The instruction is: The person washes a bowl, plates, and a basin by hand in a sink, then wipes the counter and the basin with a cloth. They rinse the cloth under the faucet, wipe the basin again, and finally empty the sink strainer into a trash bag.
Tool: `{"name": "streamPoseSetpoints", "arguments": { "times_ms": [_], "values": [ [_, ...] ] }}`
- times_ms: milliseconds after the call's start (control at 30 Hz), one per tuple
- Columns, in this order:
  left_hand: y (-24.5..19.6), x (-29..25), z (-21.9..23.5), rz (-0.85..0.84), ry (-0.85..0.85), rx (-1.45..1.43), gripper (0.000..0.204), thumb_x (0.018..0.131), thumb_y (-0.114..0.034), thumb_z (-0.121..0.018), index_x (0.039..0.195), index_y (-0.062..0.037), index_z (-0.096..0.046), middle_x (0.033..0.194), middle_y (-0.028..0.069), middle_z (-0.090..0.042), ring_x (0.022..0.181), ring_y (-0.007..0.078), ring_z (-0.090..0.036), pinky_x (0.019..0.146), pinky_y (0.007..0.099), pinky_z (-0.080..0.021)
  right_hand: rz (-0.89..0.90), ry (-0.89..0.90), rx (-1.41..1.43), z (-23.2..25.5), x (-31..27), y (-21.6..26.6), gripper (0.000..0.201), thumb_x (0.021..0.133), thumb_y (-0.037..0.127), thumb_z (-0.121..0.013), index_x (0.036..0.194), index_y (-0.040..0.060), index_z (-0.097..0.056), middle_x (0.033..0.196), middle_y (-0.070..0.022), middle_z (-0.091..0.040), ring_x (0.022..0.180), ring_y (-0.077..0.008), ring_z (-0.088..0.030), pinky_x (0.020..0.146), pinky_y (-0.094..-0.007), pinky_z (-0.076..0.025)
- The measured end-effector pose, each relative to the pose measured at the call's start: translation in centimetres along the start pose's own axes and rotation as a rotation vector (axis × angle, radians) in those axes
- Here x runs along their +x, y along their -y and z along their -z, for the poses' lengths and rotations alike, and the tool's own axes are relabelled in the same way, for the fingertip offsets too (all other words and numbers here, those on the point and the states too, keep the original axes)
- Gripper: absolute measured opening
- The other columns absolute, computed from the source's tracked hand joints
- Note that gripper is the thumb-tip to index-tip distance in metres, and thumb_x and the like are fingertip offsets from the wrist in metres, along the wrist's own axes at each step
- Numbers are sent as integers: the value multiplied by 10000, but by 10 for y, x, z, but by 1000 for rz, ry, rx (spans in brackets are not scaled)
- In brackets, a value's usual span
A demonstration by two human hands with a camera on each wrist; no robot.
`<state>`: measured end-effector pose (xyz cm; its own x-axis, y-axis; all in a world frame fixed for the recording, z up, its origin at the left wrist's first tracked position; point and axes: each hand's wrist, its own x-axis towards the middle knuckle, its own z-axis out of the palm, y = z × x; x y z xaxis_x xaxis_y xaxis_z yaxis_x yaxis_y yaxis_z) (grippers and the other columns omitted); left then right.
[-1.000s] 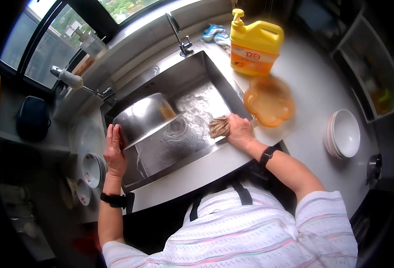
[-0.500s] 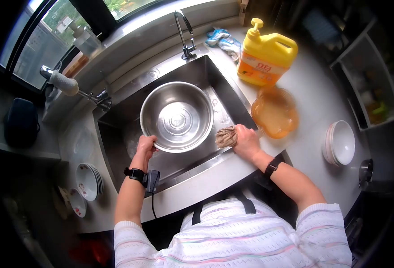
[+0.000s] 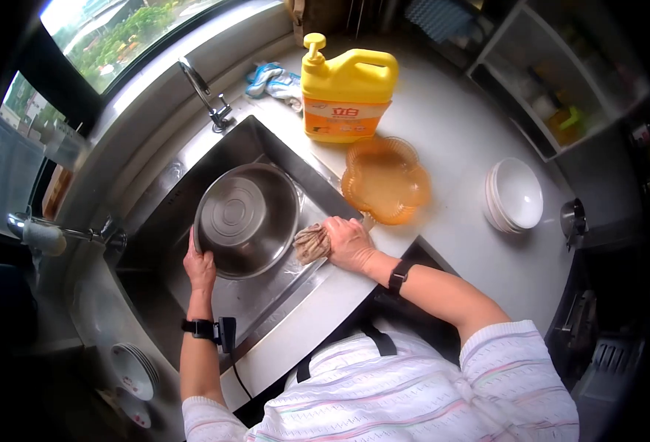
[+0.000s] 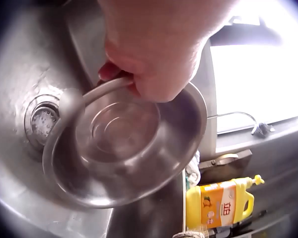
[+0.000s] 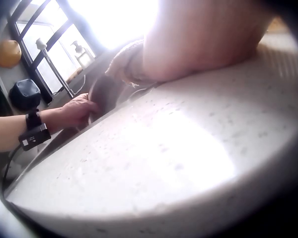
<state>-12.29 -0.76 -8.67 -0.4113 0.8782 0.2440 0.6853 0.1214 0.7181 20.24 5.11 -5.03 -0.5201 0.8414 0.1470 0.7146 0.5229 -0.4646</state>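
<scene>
A round steel basin [image 3: 247, 221] is held over the sink [image 3: 170, 287]; in the left wrist view the basin [image 4: 124, 163] hangs above the sink floor beside the drain [image 4: 43, 121]. My left hand [image 3: 200, 267] grips its rim at the near left side, and in the left wrist view that hand [image 4: 154, 59] has its fingers round the rim. My right hand [image 3: 348, 244] holds a crumpled brown cloth [image 3: 312, 244] at the sink's right edge. In the right wrist view the cloth [image 5: 126, 64] pokes out from the right hand [image 5: 203, 44], low over the counter.
Right of the sink stand an orange scalloped bowl [image 3: 385, 182], a yellow detergent jug [image 3: 346, 103] and stacked white bowls [image 3: 516, 194]. A faucet [image 3: 218, 110] rises behind the sink, with a blue-and-white cloth [image 3: 275, 85] nearby. Patterned plates [image 3: 133, 370] lie at lower left.
The basin was tipped on its side, then lay level with its inside up; now it is tilted again, held by my left hand at its rim. My right hand keeps the cloth by the sink edge.
</scene>
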Motion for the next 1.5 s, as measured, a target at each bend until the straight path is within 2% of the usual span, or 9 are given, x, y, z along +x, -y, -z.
{"name": "streamPoseSetpoints", "arguments": {
  "times_ms": [167,400,567,600,633,700,867,1167,1500],
  "values": [
    [-76,-3,52,-400,-143,209,388,839,17,-454,1224,-30,-456,1170,156,-527,1059,296,-529,863,333,-455,6,-23,19,-3,-2,-3,200,678,115,-547,849,59,-459,813,-111,-546,788,-281,-554,679,-368,-393],
    [-94,-39,75,-348,-286,163,512,763,105,-380,1251,-40,-434,1192,168,-508,1068,300,-525,893,329,-434,20,-89,152,-2,0,-5,236,686,125,-588,872,52,-463,817,-125,-564,796,-317,-562,692,-403,-429],
    [-83,-54,72,-189,-286,157,537,746,82,-392,1269,-35,-416,1212,150,-505,1077,293,-521,900,324,-416,-75,-125,544,51,3,-10,475,669,262,-737,1007,51,-479,866,-150,-602,829,-318,-594,736,-374,-473],
    [-80,-58,71,-132,-261,129,534,747,76,-402,1270,-29,-414,1223,149,-499,1078,289,-522,894,317,-413,-155,-130,981,20,16,-56,477,683,246,-735,1023,41,-471,893,-161,-605,820,-290,-607,756,-358,-479],
    [-67,-62,67,-46,-228,-4,544,741,56,-420,1281,-11,-394,1193,143,-523,1062,264,-535,897,308,-397,-50,-230,658,92,5,-35,428,707,197,-719,1015,38,-467,831,-123,-602,712,-239,-615,643,-320,-518],
    [-51,-69,53,206,-180,-301,434,721,32,-425,1151,7,-478,957,114,-590,812,199,-584,724,262,-454,-450,-185,1073,151,2,-48,348,721,97,-695,987,35,-480,716,-23,-541,540,-102,-541,366,-214,-462],
    [-65,-73,55,683,-135,-675,205,682,32,-464,882,10,-506,661,82,-537,405,147,-494,269,254,-351,-640,-248,1070,217,-9,-109,308,783,261,-657,983,60,-540,858,-10,-565,708,-166,-630,449,-221,-492],
    [-55,-87,122,821,-268,-1075,78,729,-11,-566,664,-49,-546,612,42,-556,480,151,-523,386,265,-378,-558,-479,740,189,-52,-117,424,841,166,-571,1191,-11,-411,1100,-122,-539,749,-187,-629,540,-212,-496],
    [-74,-98,130,773,-255,-977,30,733,-30,-561,707,-29,-545,576,39,-535,426,146,-512,348,253,-405,-204,186,945,94,-11,2,431,864,215,-559,1172,-59,-433,876,-121,-615,683,-140,-627,564,-219,-520]
  ]
}}
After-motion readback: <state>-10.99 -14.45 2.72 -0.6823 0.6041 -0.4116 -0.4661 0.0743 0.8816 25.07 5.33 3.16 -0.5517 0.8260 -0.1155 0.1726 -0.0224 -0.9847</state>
